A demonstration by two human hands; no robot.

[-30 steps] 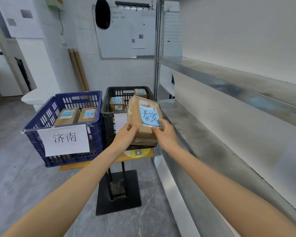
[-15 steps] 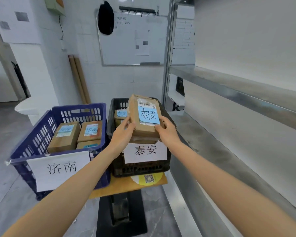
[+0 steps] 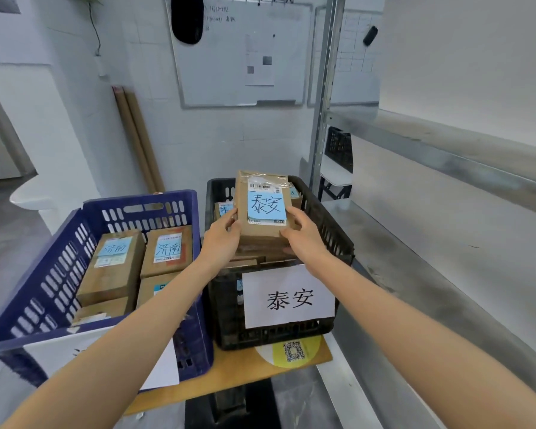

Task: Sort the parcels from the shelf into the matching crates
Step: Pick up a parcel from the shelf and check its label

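A person holds a brown parcel point(image 3: 265, 209) over the black crate point(image 3: 331, 230), one hand on each side.

The left hand point(image 3: 222, 239) closes its grip on the parcel's left edge, with fingers curled round it and the thumb on the top face. The right hand point(image 3: 304, 239) grips the right edge in the same way. The parcel's blue slip reads 泰安, as does the white sign point(image 3: 288, 300) on the front of the crate. More parcels point(image 3: 254, 258) are stacked in the crate under the held one, though it is unclear whether they touch. Just beside it on the wooden worktop point(image 3: 235, 373) stands a blue crate point(image 3: 53, 274) holding boxes point(image 3: 112, 267) marked 济南. A metal shelf point(image 3: 415, 289) runs along the right.
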